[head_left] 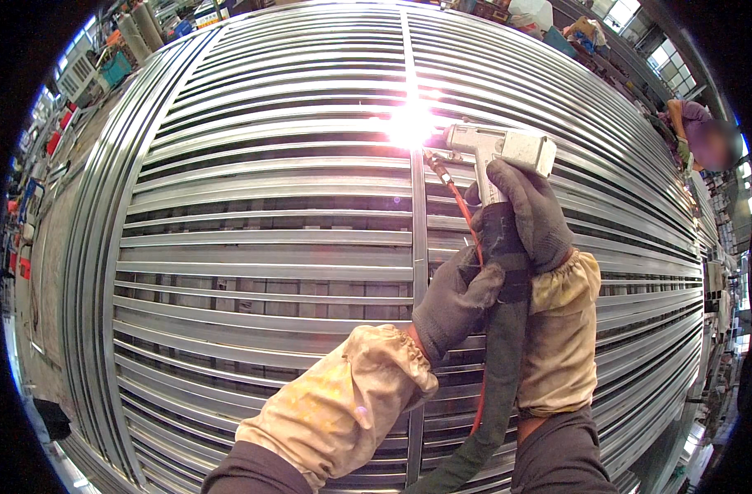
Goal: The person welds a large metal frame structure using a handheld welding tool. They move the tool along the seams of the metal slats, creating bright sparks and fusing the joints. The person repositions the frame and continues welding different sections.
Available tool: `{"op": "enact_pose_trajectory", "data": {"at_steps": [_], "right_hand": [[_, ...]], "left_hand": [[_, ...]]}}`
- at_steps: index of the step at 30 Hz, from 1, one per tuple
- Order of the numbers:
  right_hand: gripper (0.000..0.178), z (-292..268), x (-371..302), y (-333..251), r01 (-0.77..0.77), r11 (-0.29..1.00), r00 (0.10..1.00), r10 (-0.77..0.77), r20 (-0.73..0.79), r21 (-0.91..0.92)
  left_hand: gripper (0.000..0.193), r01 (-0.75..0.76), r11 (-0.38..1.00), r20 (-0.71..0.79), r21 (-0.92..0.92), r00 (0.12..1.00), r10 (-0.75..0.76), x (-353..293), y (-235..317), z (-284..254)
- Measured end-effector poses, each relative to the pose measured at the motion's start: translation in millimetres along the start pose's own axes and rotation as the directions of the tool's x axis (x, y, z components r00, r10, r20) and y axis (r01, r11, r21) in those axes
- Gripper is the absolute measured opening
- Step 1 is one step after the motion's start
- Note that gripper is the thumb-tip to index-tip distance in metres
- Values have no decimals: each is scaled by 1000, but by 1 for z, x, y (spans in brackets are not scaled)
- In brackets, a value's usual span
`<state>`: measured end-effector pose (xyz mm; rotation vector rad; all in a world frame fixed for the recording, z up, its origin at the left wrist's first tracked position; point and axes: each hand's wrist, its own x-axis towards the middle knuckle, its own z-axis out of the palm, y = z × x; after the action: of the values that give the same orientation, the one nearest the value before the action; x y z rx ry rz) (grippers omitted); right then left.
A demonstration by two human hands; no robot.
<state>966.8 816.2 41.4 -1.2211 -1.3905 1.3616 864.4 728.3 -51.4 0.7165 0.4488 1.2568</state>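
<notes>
A pale metal handheld welding gun (491, 142) points left, and a blinding white-pink glow (410, 125) burns at its tip, hiding the spot beneath. My right hand (536, 214), in a grey glove, is closed round the gun's grip. Lower down, my left hand (454, 305), gloved alike, is closed on the thin red wire-feed tube (462, 206) beside the gun's black-wrapped handle. That tube runs up to a metal nozzle just under the glow. A thick dark-sleeved cable (499, 362) hangs from the handle toward me. Below everything lies a large grating of silvery metal bars (265, 239).
A central upright bar (419, 247) splits the grating, whose bars have dark gaps between them. Another person (687, 119) is at the far right. Gas cylinders (133, 37) stand at the upper left; assorted workshop items crowd the upper right edge.
</notes>
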Motion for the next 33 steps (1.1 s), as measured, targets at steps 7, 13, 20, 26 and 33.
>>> {"op": "enact_pose_trajectory", "data": {"at_steps": [7,13,20,26,33], "right_hand": [[32,-1,-1,1,-13,1000,1000,13,-7,-9],[33,-7,3,7,88,990,996,-85,31,-111],[32,-3,-1,4,43,996,998,-46,-38,-78],[32,1,-4,-3,-1,998,1000,0,-24,-65],[32,2,-7,-7,-74,996,997,74,-7,52]], "left_hand": [[25,0,1000,-7,13,1000,0,-3,9,7],[26,-16,998,10,59,1000,16,-2,7,2],[26,40,998,5,43,999,-40,-3,11,5],[26,14,999,12,36,1000,-14,-1,6,1],[28,-67,986,59,154,997,59,-2,12,-1]]}}
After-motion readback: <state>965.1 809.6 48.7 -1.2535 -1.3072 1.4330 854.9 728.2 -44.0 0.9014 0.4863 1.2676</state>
